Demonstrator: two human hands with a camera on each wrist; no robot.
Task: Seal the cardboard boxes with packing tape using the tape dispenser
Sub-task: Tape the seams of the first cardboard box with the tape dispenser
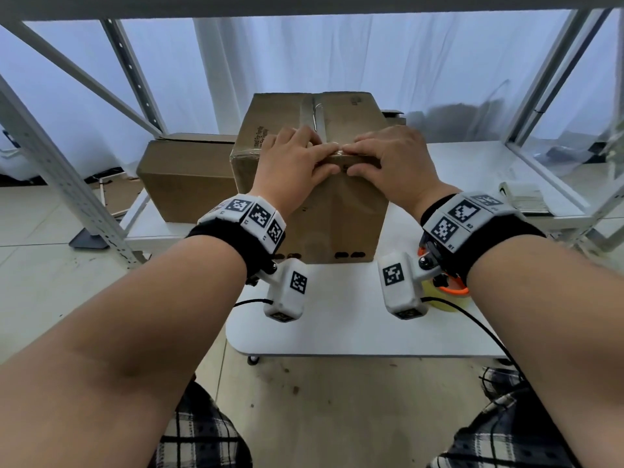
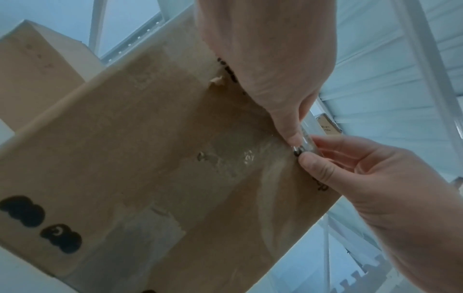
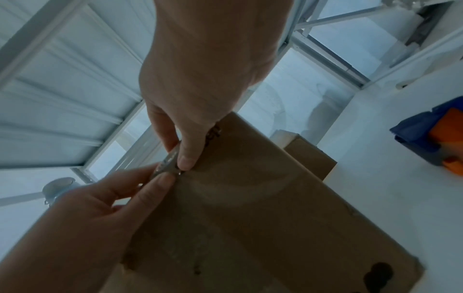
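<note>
A tall cardboard box [image 1: 337, 217] stands on the white table [image 1: 337, 332], with a strip of clear packing tape [image 1: 312, 116] along its top seam. My left hand [image 1: 332, 162] and right hand [image 1: 351, 162] meet at the box's near top edge. Fingers lie on top and thumbs [image 2: 291, 136] on the front face. Both hands pinch the tape end [image 3: 168, 160] where it folds over that edge. The orange and blue tape dispenser [image 3: 435, 142] lies on the table to the right, mostly hidden under my right wrist [image 1: 450, 292].
A second, lower cardboard box [image 1: 189, 177] sits to the left behind the tall one, and a small box [image 1: 393, 116] peeks out at the back right. Folded sheets [image 1: 523, 197] lie at the table's right. Metal rack posts [image 1: 50, 157] flank both sides.
</note>
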